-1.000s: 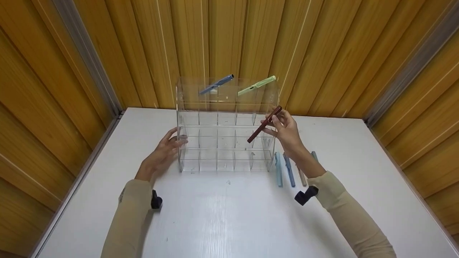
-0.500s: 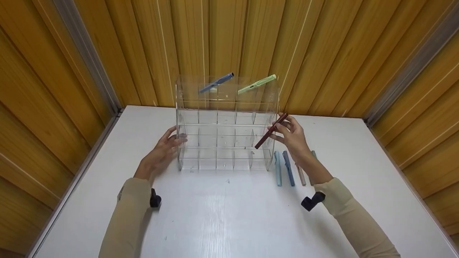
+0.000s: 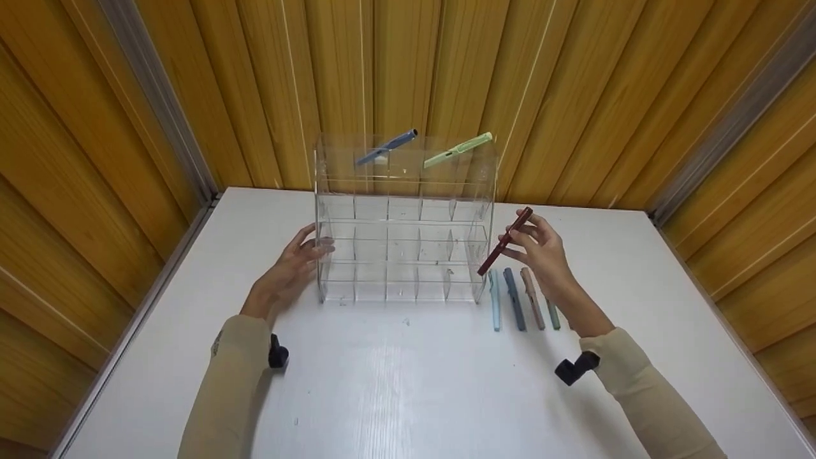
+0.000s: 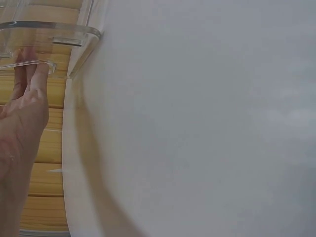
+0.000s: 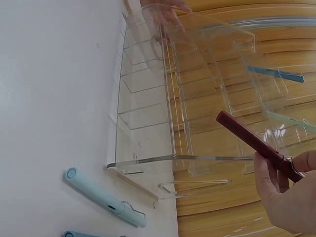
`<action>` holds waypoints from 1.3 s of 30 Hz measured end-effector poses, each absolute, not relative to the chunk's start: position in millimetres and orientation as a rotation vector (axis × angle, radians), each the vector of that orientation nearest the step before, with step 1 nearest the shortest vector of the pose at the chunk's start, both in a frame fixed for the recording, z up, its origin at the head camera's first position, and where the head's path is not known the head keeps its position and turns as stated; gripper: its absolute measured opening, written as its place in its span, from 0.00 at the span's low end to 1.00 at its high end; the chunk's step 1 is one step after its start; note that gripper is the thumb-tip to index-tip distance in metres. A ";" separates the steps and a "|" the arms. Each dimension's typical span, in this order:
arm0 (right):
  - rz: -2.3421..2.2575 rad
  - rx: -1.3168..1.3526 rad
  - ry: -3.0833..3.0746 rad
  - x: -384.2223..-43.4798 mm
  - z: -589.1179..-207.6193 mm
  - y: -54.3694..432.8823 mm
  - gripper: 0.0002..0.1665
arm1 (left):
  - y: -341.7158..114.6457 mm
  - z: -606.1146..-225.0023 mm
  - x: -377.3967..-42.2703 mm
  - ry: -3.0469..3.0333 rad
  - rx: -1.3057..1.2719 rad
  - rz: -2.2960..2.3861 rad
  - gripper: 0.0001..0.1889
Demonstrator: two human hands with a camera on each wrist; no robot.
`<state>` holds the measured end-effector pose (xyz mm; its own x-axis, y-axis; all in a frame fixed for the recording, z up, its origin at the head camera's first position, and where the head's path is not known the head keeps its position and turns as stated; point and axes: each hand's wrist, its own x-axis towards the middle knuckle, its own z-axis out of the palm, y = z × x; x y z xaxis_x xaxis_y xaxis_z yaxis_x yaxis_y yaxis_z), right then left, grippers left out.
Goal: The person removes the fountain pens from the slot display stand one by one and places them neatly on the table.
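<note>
My right hand (image 3: 542, 245) pinches a dark red pen (image 3: 507, 241) with a clip, tilted just off the right side of a clear acrylic pen rack (image 3: 401, 220). In the right wrist view, the red pen (image 5: 252, 138) points toward the rack's side panel. My left hand (image 3: 293, 264) holds the rack's left side panel, its fingertips seen through the plastic in the left wrist view. A blue pen (image 3: 387, 147) and a light green pen (image 3: 458, 150) lie slanted in the rack's top tier.
Several pens lie side by side on the white table (image 3: 382, 382), right of the rack: a light blue pen (image 3: 495, 299), a darker blue pen (image 3: 514, 298), a pinkish-beige pen (image 3: 533, 298) and a green pen (image 3: 553, 314). A wood-look wall (image 3: 401, 64) stands behind the rack.
My right hand has moved right and toward me with the red pen, from in front of the rack to beside it. My left hand has stayed at the rack's side.
</note>
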<state>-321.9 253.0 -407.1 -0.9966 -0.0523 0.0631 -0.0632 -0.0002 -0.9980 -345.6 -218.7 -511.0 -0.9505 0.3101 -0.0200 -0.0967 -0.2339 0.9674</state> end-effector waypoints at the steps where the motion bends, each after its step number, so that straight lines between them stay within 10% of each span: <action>1: 2.210 0.132 -2.209 -321.7 -408.1 255.6 0.28 | -219.1 -510.9 -345.5 1.768 0.261 2.262 0.37; 39: 2.132 -0.029 -2.205 -308.7 -433.1 333.6 0.30 | -219.7 -510.5 -346.5 1.831 0.205 2.202 0.35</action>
